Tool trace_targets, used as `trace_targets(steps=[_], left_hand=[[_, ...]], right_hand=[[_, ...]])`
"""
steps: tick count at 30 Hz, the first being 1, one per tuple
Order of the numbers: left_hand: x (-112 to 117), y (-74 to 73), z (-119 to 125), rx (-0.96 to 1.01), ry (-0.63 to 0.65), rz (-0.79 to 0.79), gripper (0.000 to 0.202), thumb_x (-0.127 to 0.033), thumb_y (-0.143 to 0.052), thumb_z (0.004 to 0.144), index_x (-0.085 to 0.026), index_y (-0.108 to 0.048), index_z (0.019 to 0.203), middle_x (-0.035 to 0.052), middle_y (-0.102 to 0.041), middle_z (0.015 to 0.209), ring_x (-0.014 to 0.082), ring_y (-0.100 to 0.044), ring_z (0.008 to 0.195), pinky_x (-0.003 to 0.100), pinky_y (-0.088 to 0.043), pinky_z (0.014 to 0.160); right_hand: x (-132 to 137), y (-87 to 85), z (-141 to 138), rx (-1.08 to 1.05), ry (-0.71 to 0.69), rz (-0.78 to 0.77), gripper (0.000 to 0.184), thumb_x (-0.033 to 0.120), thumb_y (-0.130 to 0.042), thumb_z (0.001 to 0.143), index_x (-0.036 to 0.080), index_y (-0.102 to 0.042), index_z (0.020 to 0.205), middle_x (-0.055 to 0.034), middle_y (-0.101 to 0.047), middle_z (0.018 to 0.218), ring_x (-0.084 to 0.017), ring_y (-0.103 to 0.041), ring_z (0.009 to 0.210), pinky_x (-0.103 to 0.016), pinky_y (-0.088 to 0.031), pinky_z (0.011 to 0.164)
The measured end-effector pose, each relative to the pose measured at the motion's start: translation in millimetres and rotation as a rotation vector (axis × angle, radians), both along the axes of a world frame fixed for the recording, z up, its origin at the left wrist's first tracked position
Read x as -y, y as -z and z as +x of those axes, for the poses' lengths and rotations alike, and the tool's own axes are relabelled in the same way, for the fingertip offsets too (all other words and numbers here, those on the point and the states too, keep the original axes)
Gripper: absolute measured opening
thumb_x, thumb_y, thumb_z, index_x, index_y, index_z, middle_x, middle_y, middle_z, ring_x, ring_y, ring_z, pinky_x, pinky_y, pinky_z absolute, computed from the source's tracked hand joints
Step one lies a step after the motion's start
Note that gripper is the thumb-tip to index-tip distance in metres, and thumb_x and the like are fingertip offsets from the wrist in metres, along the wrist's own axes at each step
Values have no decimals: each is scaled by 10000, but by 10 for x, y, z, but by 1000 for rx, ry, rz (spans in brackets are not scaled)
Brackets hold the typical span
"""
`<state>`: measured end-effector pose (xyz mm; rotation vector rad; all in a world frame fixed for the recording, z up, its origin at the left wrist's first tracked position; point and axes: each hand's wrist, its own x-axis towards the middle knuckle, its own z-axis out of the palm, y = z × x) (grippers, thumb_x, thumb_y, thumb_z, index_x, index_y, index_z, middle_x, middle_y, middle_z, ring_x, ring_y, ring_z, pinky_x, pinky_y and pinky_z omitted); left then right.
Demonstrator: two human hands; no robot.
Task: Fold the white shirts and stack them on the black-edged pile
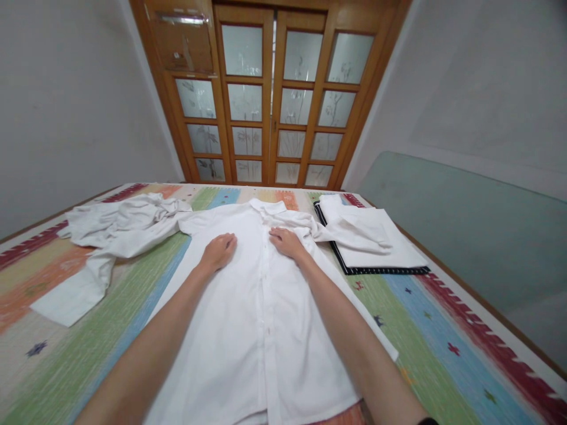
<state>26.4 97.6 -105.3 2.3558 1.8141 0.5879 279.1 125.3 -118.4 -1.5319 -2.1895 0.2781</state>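
A white long-sleeved shirt (239, 319) lies front up, with its collar (267, 205) at the far end and its button placket running toward me down the middle. Over the chest on the left side is my left hand (220, 251), fingers curled in, with no cloth visible between them. My right hand (287, 242) is at the upper placket, its bent fingertips closed at the cloth edge. The left sleeve (146, 236) stretches out to the left, its cuff end bent toward me. On the other side, the right sleeve (354, 235) reaches over a folded stack.
A crumpled white garment (115, 218) lies at the far left. At the right is a stack of folded white cloth (390, 251) above a black piece with a dotted edge (385, 271). The striped patterned cover (411, 307) spreads underneath. Wooden glass-paned doors (274, 100) stand beyond.
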Motion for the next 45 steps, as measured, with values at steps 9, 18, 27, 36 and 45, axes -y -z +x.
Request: trace_targets(steps=[9, 18, 27, 36, 45], left_hand=[[310, 33, -250, -295, 26, -119, 807, -665, -331, 902, -136, -311, 1511, 139, -249, 1590, 355, -173, 1475, 554, -152, 1176], [1254, -23, 190, -315, 607, -104, 837, -704, -305, 901, -219, -122, 1558, 135, -144, 1618, 323, -78, 1495, 594, -43, 1178], [1909, -85, 268, -259, 756, -86, 810, -622, -376, 922, -230, -73, 1562, 123, -213, 1609, 324, -66, 1497, 589, -52, 1196], [2029, -93, 283, -190, 765, -120, 1081, -745, -541, 735, -201, -110, 1562, 149, -244, 1594, 402, -98, 1479, 629, -46, 1185], [2057, -117, 289, -219, 775, -148, 1109, -691, -665, 619, -217, -247, 1530, 145, -372, 1533, 421, -82, 1476, 659, -5, 1173]], right_hand=[[203, -123, 5, 332, 12, -166, 744, 669, -372, 919, 251, -297, 1531, -55, -183, 1617, -279, -147, 1488, -499, -121, 1181], [266, -156, -64, 383, 82, -199, 635, 570, -153, 988, 289, -224, 1552, -18, -125, 1631, -262, -117, 1494, -486, -107, 1177], [238, -192, -119, 400, 134, -262, 620, 527, -141, 991, 291, -171, 1563, -6, -72, 1639, -270, -80, 1497, -488, -91, 1180], [140, -128, -273, 271, 261, -274, 783, 726, -251, 892, 304, -232, 1551, -51, -91, 1639, -416, -57, 1473, -637, 28, 1132], [-64, -84, -304, 244, -38, 52, 641, 454, -340, 973, 108, -320, 1512, -129, -101, 1626, -294, -40, 1499, -478, -93, 1198]])
